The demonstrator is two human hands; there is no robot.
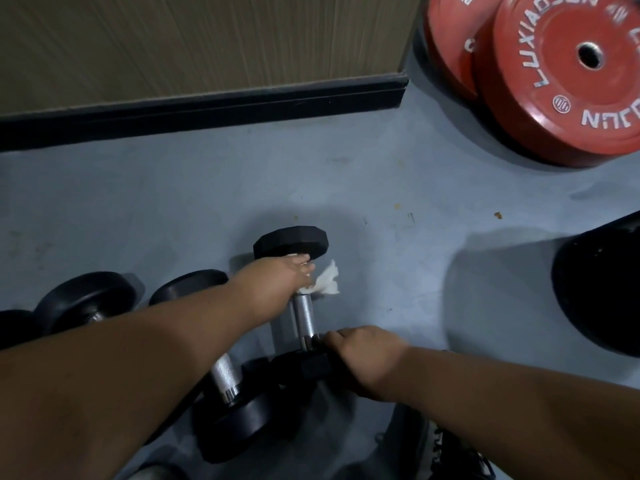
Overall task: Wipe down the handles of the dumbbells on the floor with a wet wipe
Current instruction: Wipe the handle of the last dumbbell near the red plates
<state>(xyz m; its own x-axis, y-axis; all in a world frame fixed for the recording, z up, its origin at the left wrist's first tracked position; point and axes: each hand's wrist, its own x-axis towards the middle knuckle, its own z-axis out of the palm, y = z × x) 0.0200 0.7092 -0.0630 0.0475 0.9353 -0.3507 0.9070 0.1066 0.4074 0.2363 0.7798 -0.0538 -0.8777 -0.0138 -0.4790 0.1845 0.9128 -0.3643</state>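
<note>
Left hand (277, 282) grips the white wipe (327, 282) around the far end of a dumbbell's metal handle (304, 317), just below its far black head (291, 242). Right hand (363, 355) curls over the near head (311, 367), seemingly steadying it. This dumbbell's long axis runs away from the person across the grey floor (381, 188). More dumbbells (86, 303) lie left of the left arm. Red plates (568, 81) lean far right, beyond both hands.
</note>
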